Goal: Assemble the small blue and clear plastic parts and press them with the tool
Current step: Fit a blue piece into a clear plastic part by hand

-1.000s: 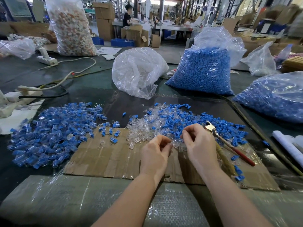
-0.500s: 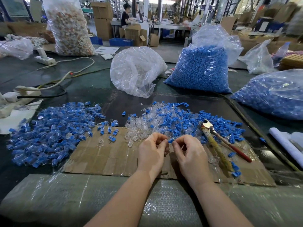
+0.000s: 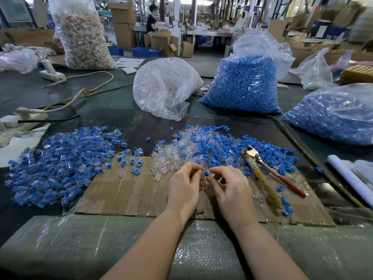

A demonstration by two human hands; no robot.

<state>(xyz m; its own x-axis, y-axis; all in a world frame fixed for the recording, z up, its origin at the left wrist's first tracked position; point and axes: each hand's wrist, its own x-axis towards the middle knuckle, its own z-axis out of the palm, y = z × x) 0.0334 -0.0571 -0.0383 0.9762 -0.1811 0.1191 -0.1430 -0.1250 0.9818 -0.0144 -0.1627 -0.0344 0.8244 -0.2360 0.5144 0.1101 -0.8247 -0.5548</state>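
My left hand (image 3: 184, 186) and my right hand (image 3: 230, 188) meet over the cardboard sheet (image 3: 125, 190). Between their fingertips sits a small blue part (image 3: 206, 174); both hands pinch around it, and a clear piece seems to be under the fingers. Just beyond lies a mixed heap of loose clear and blue parts (image 3: 201, 148). A pile of joined blue-and-clear pieces (image 3: 60, 162) spreads at the left. The pliers-like tool (image 3: 268, 172) with a red handle lies on the cardboard to the right of my right hand.
At the back stand a clear bag (image 3: 165, 87), a bag of blue parts (image 3: 244, 83) and another blue-filled bag (image 3: 331, 112) at the right. White cables and a power strip (image 3: 50, 74) lie far left. A person works in the background.
Both hands pulled back from the loose heap toward me and came together; a blue part now shows between the fingertips.
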